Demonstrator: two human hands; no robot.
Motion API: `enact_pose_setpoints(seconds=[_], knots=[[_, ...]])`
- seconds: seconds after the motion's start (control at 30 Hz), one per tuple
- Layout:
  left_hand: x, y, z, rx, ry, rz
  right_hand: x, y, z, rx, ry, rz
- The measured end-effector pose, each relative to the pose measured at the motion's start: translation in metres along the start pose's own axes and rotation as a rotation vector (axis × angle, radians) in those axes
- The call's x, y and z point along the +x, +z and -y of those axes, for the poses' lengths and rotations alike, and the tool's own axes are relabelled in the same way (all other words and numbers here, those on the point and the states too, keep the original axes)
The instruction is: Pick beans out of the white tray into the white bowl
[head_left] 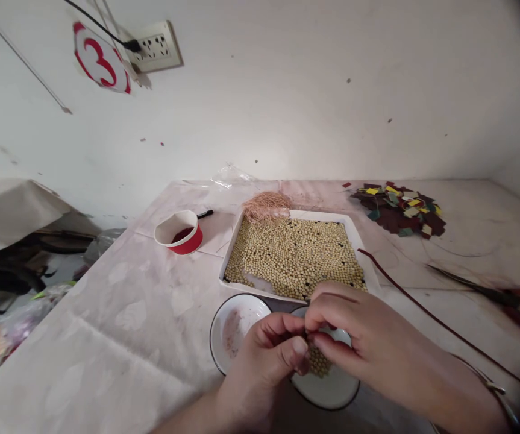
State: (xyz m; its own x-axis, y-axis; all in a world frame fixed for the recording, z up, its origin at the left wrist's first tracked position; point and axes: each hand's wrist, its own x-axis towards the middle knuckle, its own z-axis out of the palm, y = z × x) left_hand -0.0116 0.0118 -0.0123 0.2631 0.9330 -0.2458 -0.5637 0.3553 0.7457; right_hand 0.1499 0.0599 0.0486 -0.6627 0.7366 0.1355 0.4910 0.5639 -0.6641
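My left hand [269,361] and my right hand [350,337] meet fingertip to fingertip above a white dark-rimmed bowl [327,395]. Both are closed in a pinch, and whatever sits between the fingers is too small and covered to make out. Small round yellowish bead-like pieces [319,363] lie in that bowl, partly hidden by my hands. Just left of it is a second white bowl [218,328] with a little pinkish residue inside. Beyond the bowls, a white tray [327,216] holds a wide layer of similar round pieces [296,253] with scattered dark specks.
A bundle of pinkish thread [266,207] rests on the tray's back corner. Left stand a red-and-white paper cup [190,242] and a black marker [205,214]. Coloured scraps [399,211] are piled back right. A dark cord [417,307] and pliers-like tool [490,292] lie right.
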Motion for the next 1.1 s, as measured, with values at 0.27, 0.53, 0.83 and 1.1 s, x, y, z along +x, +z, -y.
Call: enact_pose_setpoints(seconds=[0.27, 0.53, 0.83, 1.1], knots=[[0.001, 0.000, 0.002, -0.016, -0.003, -0.030, -0.002, 0.003, 0.002, -0.087, 0.009, 0.025], [0.010, -0.009, 0.011, -0.036, -0.017, 0.003, 0.002, 0.005, 0.005, -0.085, 0.054, 0.024], [0.015, -0.011, 0.010, -0.037, 0.021, -0.154, -0.003, 0.001, -0.006, -0.133, 0.203, 0.116], [0.015, -0.013, 0.009, 0.123, -0.041, -0.198, -0.003, 0.001, -0.003, -0.064, 0.309, 0.081]])
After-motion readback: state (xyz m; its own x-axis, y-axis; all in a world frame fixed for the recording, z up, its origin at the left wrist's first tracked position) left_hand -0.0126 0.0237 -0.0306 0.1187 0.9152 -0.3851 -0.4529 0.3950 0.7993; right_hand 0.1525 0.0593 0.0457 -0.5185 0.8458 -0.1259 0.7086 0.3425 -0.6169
